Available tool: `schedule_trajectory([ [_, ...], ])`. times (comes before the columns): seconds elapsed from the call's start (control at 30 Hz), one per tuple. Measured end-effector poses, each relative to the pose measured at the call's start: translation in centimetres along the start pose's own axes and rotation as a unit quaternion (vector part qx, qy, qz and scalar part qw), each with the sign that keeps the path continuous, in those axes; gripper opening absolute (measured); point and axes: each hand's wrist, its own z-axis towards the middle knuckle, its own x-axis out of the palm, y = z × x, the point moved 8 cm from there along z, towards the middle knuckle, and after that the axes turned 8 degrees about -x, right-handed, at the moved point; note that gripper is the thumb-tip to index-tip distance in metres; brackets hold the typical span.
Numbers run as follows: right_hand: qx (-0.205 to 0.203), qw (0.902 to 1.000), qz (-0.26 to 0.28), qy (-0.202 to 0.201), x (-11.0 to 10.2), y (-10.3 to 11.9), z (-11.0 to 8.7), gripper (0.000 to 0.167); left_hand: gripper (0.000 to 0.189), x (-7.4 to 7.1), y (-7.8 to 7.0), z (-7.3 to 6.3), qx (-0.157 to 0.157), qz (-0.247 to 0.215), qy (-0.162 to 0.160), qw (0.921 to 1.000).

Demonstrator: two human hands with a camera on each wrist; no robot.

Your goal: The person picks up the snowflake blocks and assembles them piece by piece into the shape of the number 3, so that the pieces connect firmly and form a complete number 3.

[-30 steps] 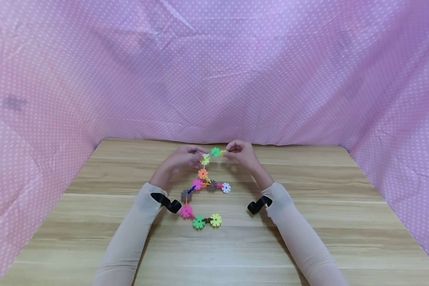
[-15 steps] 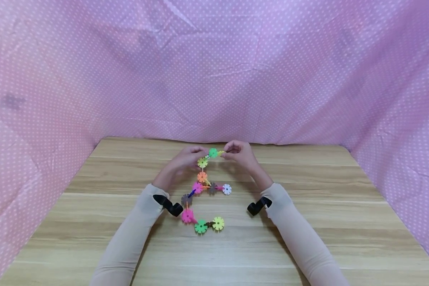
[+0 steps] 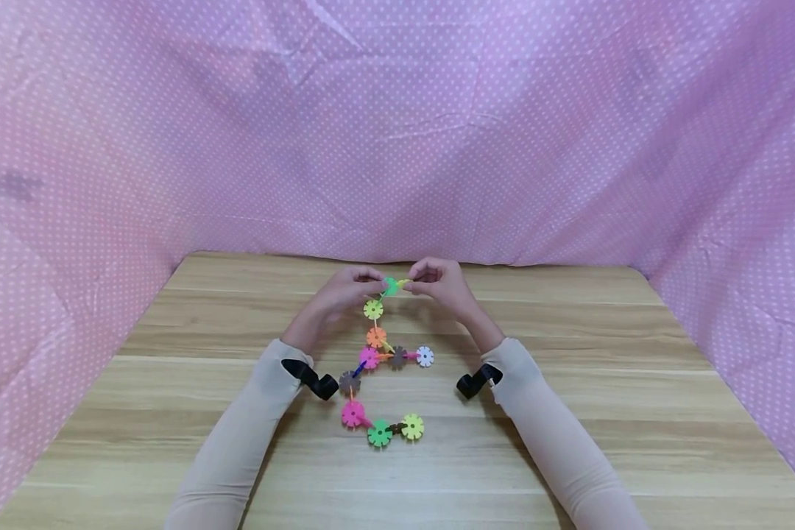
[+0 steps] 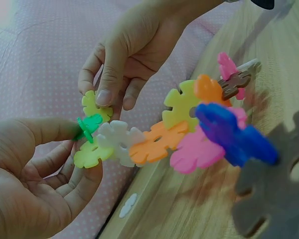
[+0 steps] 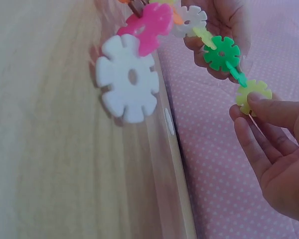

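Note:
A chain of slotted plastic snowflake discs, linked edge to edge, runs down the middle in the head view, with a middle branch and a bottom branch reaching right. At its far end my left hand point(image 3: 347, 291) pinches the chain around a green disc point(image 5: 222, 54), thumb against the green. Beside it, my right hand point(image 3: 442, 285) grips the yellow end disc point(image 5: 254, 96) between thumb and fingers. Below the hands hang a yellow disc point(image 3: 373, 309) and an orange disc point(image 3: 376, 337). The middle branch ends in a white disc point(image 3: 425, 357), the lower one in a yellow disc point(image 3: 412, 427).
A wood-grain table point(image 3: 570, 412) lies under the chain. Pink dotted cloth point(image 3: 397, 147) hangs behind and at both sides. A small white piece point(image 4: 128, 205) lies near the table's far edge. Black wrist mounts point(image 3: 318, 383) sit on both sleeves.
The chain's lower part has shifted toward me and slightly right. My left fingers have come onto the green disc, and my right hand has moved slightly left with the yellow end disc.

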Motion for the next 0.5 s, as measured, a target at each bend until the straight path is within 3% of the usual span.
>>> schedule_trajectory([
  [0.5,-0.034,0.9992,0.013,0.014,0.0,1.0,-0.1,0.011,0.026,-0.7,-1.1,-0.7,0.032,-0.011,0.015,0.9993],
])
